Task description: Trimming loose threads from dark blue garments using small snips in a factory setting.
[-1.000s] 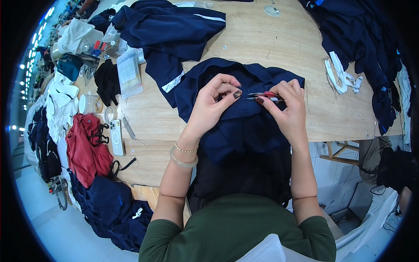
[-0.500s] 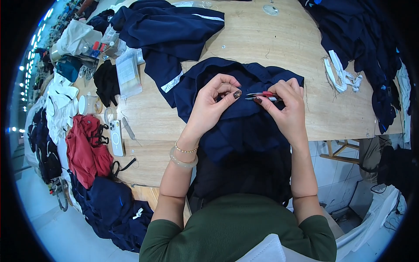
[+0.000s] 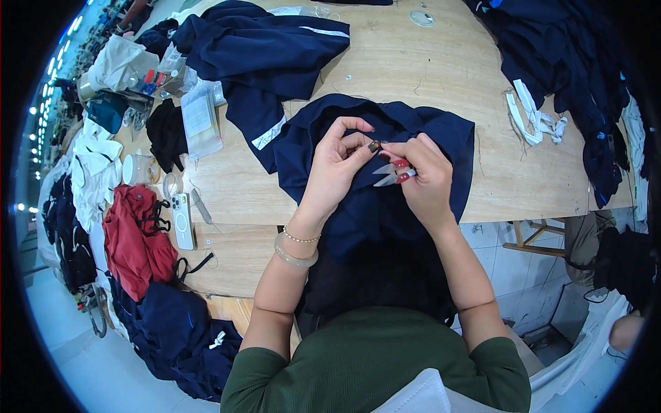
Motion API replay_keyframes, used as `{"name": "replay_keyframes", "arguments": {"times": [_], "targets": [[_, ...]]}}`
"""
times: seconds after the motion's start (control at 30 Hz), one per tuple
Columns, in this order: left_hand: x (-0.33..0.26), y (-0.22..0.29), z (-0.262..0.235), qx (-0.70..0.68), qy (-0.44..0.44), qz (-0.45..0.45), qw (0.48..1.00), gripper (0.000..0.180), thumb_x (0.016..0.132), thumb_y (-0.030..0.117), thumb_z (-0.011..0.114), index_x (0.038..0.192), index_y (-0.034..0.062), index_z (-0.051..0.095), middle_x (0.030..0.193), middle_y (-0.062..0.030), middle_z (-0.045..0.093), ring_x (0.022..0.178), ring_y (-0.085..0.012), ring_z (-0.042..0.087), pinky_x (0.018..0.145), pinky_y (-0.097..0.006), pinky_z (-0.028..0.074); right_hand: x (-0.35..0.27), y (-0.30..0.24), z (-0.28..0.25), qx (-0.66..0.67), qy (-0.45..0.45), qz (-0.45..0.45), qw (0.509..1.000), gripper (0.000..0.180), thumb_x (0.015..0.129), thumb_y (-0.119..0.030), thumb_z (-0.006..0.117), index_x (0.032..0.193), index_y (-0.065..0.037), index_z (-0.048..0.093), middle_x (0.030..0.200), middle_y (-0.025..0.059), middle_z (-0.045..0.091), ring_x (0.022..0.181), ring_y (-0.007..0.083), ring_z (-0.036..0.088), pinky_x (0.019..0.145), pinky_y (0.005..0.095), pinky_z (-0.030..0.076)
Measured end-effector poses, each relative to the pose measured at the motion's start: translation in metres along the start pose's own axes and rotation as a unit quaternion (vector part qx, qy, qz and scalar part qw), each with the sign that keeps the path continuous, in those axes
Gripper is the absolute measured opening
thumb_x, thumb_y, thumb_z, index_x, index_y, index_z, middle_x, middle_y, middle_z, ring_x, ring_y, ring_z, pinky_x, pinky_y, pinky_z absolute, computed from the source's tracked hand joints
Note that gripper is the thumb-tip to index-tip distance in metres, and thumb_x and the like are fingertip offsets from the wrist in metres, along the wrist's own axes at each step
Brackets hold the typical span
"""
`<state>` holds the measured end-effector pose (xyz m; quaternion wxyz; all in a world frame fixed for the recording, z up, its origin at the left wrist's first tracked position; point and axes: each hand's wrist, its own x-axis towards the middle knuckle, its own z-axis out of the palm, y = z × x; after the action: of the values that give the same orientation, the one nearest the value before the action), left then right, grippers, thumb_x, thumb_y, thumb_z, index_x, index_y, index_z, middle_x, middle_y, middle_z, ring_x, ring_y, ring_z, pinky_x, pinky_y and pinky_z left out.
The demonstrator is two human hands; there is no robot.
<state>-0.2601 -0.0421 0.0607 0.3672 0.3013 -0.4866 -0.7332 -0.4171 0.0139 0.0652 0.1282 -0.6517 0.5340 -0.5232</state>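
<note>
The left hand pinches a fold of the navy garment, its grip closed on the cloth between thumb and fingertips and lifting a small ridge of fabric. Right beside that pinch, the right hand holds a pair of red-handled thread snips, its grip clamped around them, with the pale blades pointing toward the left fingertips and almost touching the raised fold. The garment lies spread on the wooden worktop under both hands and drapes over the near edge toward the person's lap.

Judging by this, the trimming of this piece is under way and not finished: the blades are at the cloth and the garment has not been set aside. Whether the blades are open on a thread cannot be told.

Beyond the grip, to its far left, another navy garment with a white stripe lies heaped; to the far right a dark pile rests with white strips beside it. Left of the grip lie a white phone and a red garment.
</note>
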Motion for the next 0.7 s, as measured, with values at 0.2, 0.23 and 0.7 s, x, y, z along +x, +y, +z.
{"name": "replay_keyframes", "arguments": {"times": [0.2, 0.23, 0.7], "targets": [[-0.002, -0.003, 0.005, -0.018, 0.026, -0.017, 0.999, 0.025, 0.093, 0.0, 0.059, 0.116, 0.0018, 0.05, 0.092, -0.0039, 0.064, 0.087, -0.0056, 0.059, 0.081, -0.017, 0.047, 0.009, 0.001, 0.001, 0.238, 0.114, 0.227, 0.938, 0.009, 0.087, -0.003, 0.066, 0.082, 0.001, 0.059, 0.071, 0.0008, 0.058, 0.064, 0.0093, 0.049, 0.058, 0.0259, 0.039], [-0.003, -0.001, 0.007, -0.041, 0.035, -0.025, 0.998, 0.023, 0.093, 0.0, 0.059, 0.115, 0.0018, 0.05, 0.092, -0.0039, 0.064, 0.086, -0.0052, 0.058, 0.079, -0.017, 0.046, 0.01, 0.005, -0.014, 0.173, 0.057, 0.248, 0.951, 0.014, 0.094, -0.012, 0.064, 0.088, -0.001, 0.056, 0.074, -0.0017, 0.056, 0.071, 0.0054, 0.051, 0.063, 0.0226, 0.041], [-0.004, 0.0, 0.007, -0.054, 0.045, -0.008, 0.997, 0.026, 0.093, -0.001, 0.059, 0.117, 0.0024, 0.05, 0.09, -0.0032, 0.064, 0.083, -0.0039, 0.056, 0.076, -0.016, 0.045, -0.001, -0.004, -0.042, -0.048, -0.059, 0.13, 0.989, 0.024, 0.074, -0.007, 0.076, 0.086, 0.003, 0.058, 0.08, 0.0078, 0.054, 0.075, 0.0237, 0.047, 0.067, 0.0334, 0.04]]}}
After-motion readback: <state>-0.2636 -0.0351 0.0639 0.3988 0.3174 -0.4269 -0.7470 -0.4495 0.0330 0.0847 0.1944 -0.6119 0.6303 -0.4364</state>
